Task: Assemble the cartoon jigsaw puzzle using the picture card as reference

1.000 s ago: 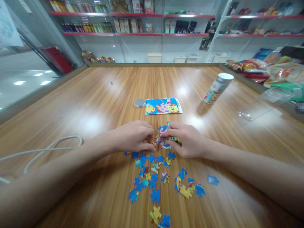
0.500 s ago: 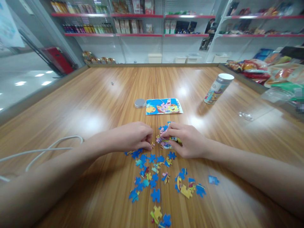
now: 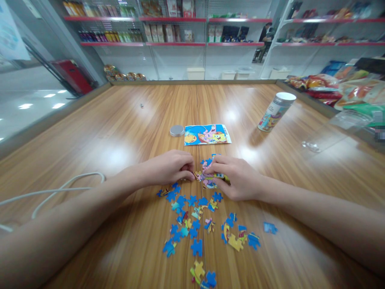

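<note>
Joined puzzle pieces (image 3: pixel 207 163) with pink, blue and yellow print lie flat on the wooden table. Over their right side is my right hand (image 3: pixel 239 178), its curled fingers and thumb gripping them and hiding part of the picture. My left hand (image 3: pixel 177 166) is closed at their left edge, with a small yellowish puzzle piece (image 3: pixel 195 176) at its pinched fingertips, mostly hidden. Loose puzzle pieces (image 3: pixel 192 200), mainly blue with some yellow, are scattered below both hands. Beyond them lies a cartoon picture card (image 3: pixel 207 134).
A round silver lid (image 3: pixel 177 130) touches the card's left side. At the right stand a cartoon-printed canister (image 3: pixel 276 112) and a clear plastic container (image 3: pixel 333 128). White cable (image 3: pixel 69 184) loops beside my left forearm. Stocked shelves (image 3: pixel 174 43) line the back; a person stands there.
My left hand has moved slightly up and away from the loose pieces, bringing its small piece to the joined section's left edge. My right hand has stayed in place.
</note>
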The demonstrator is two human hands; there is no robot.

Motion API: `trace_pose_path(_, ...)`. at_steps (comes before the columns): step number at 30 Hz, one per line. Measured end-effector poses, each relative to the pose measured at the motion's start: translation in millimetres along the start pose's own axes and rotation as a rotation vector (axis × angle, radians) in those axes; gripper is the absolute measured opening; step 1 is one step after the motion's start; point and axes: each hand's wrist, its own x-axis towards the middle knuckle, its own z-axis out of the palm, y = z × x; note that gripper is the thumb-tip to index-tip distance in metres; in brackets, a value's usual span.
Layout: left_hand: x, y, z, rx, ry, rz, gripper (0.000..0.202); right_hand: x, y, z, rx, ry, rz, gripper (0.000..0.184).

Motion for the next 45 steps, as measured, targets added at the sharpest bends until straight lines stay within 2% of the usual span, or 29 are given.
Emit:
trace_pose_path(8,-1.3,2.1,-1.9,-0.013,-0.012,0.031,0.02,0.2,0.8,-0.2,-0.012,-0.008,0.007,0.022)
trace_pose_path(14,-0.4,4.3,-2.5,-0.053,0.019,0.11,0.009,0.5,0.2,0.0,-0.015,-0.008,0.002,0.021)
trace_pose_path(18,-0.2,1.0,-3.5,-0.026,0.039,0.071,0.018,0.4,0.9,-0.1,-0.011,-0.007,0.001,0.022)
trace_pose_path(32,1.3,-1.0,-0.3,-0.133,-0.014,-0.005,0.011,0.1,0.2,-0.4,-0.036,-0.027,0.011,0.022)
trace_pose_path(39,0.4,-4.7,0.1,-0.202,-0.042,-0.003,0.01,0.5,0.8,0.4,-0.038,-0.027,0.011,0.022)
trace_pose_path(45,1.3,-3.0,1.2,-0.16,-0.008,0.028,0.018,0.4,0.2,0.0,-0.038,-0.029,0.012,0.022)
